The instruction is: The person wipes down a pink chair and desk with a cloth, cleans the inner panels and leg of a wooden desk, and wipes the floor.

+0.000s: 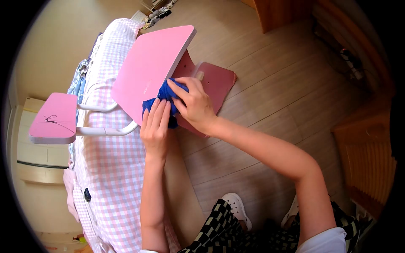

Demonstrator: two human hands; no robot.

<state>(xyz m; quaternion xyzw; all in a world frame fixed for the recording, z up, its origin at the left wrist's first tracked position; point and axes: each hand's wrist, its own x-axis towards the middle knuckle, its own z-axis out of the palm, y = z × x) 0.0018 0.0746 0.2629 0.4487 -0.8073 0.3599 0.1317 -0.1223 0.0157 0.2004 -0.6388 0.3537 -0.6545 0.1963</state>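
Note:
A pink chair [147,63] with white metal tubes leans against the bed, its large panel tilted toward me. A bunched blue cloth [167,90] lies against that panel's near edge. My right hand [196,103] grips the cloth from the right, thumb and fingers bent around it. My left hand [155,128] presses on the cloth's lower left part, fingers close together and over the panel's corner. At the left, a smaller pink panel [57,114] with a dark scribble joins the tubes. A darker pink board [217,82] sits under the chair, partly hidden by my right hand.
A bed with a checkered cover [114,168] runs along the left. Wooden furniture [367,152] stands at the right, with a power strip [352,63] behind it. My feet in white clogs [237,208] are on the wood floor [261,109].

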